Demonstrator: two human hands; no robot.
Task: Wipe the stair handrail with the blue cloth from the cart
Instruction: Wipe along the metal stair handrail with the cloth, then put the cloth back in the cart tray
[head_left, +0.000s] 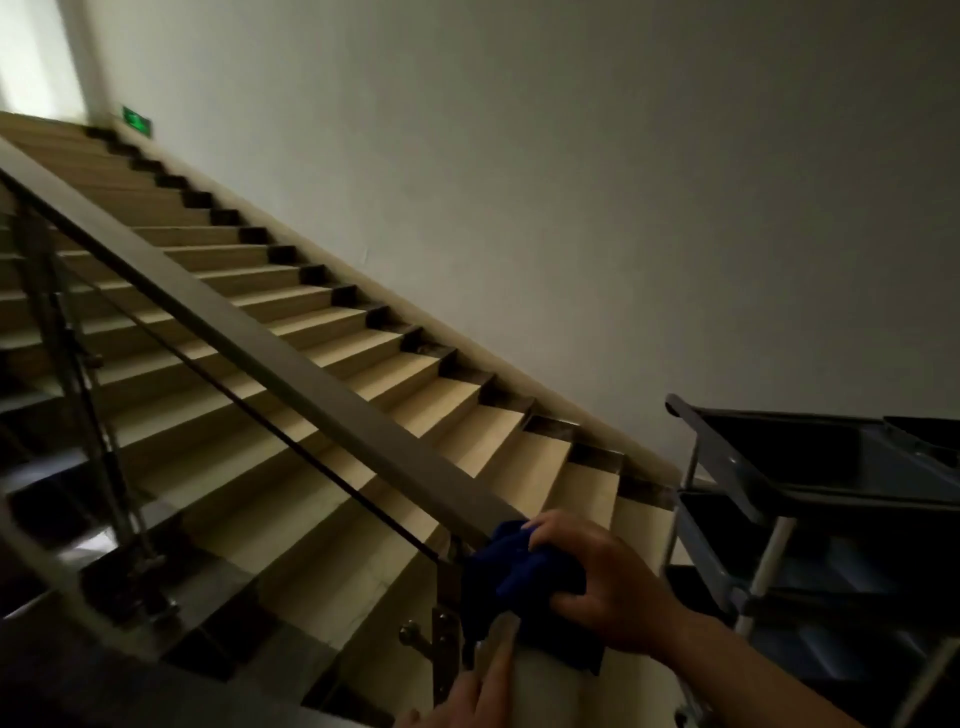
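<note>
My left hand (462, 696) sits lowest, one finger out along the post, holding nothing I can see. My right hand (608, 582) clenches the cloth (519, 566) on the rail's (270, 343) bottom end. The rail climbs clear above it. The cart (810, 493) stands just right.

The cloth (524, 566) is soft blue fabric. The handrail (249, 332) looks smooth and matt brown; its posts (78, 364) are shiny metal. The cart (810, 483) is grey plastic.
</note>
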